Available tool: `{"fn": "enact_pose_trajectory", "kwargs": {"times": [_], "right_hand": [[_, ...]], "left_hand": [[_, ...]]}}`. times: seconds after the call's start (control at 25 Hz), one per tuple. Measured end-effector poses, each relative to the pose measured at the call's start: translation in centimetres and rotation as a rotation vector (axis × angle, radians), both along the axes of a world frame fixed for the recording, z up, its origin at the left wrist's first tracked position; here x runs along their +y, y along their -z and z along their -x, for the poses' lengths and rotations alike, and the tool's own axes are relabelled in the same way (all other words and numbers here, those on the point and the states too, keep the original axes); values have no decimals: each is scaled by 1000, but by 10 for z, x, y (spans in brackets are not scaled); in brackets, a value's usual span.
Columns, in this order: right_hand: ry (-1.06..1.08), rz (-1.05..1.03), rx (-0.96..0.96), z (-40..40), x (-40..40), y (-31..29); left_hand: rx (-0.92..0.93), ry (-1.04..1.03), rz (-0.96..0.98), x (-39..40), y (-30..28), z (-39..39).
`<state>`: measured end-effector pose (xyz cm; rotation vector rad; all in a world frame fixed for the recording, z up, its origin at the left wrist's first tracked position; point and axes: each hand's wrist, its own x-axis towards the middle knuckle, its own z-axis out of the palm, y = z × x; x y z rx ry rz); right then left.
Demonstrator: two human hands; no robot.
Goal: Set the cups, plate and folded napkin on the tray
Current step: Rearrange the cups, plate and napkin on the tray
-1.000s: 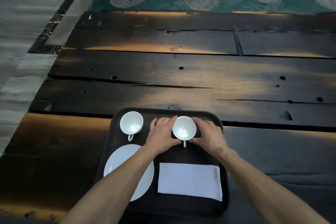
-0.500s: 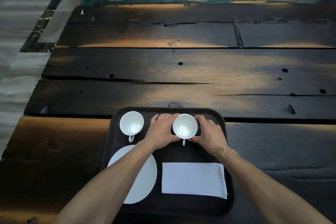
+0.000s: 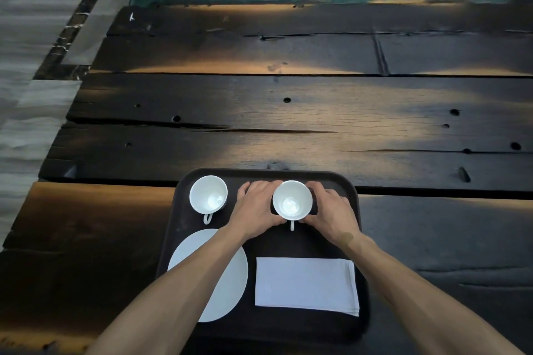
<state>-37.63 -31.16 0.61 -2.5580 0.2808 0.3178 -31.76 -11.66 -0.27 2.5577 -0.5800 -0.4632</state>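
White porcelain, round and glossy, the right-hand cup stands upright near the far edge of the tray, its thin handle pointing toward the near edge. It holds nothing but a bright glint at its bottom. The left hand curls against its left side and the right hand against its right, both cupped around the bowl with fingers touching it (whether they squeeze or merely rest, I cannot tell). A second cup, the same shape and just as empty, sits in the tray's far left corner, apart from the left hand, handle also toward the near edge. Toward the near left corner lies a flat white plate, bare, partly hidden under the left forearm. At the near right lies the folded napkin, a smooth pale rectangle with layered edges showing at its right side. Dark and matte, the tray has rounded corners and a low raised rim. It rests on a table of rough dark planks marked by cracks and knot holes.
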Motion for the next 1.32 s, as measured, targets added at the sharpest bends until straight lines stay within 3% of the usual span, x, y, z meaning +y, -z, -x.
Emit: {"fn": "enact_pose_trajectory", "kwargs": {"times": [0.44, 0.76, 1.04, 1.32], "right_hand": [[6, 31, 2, 8, 5, -6], [-73, 200, 84, 55, 18, -5], [-227, 210, 67, 87, 76, -1], [-207, 272, 83, 105, 155, 1]], "left_hand": [[27, -82, -23, 0, -4, 10], [91, -237, -35, 23, -13, 65], [91, -207, -36, 87, -8, 110], [56, -107, -104, 178, -4, 116]]}}
